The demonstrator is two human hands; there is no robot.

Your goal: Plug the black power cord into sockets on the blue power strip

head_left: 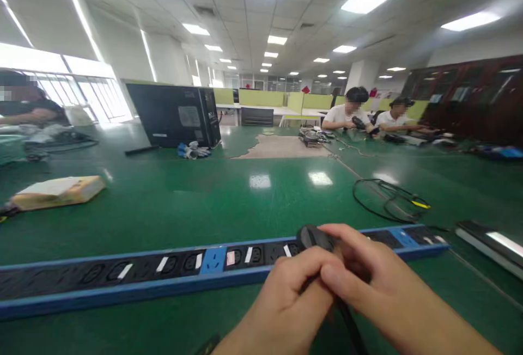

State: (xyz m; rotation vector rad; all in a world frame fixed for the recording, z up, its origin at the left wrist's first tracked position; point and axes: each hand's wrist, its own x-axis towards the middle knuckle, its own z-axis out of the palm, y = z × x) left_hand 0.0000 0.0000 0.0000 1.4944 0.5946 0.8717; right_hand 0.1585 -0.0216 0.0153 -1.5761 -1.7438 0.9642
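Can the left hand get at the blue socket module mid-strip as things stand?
Probably yes. The left hand sits just right of the blue socket module on the power strip, with bare green table around it. But its grip, with the right hand, is on the black plug.

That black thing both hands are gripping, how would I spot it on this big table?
Start at the green table and find the long blue power strip along its near edge. Right of the strip's middle, the left hand and right hand meet around a black plug. Unlike the loose black cable coil farther back, it sits right over the sockets.
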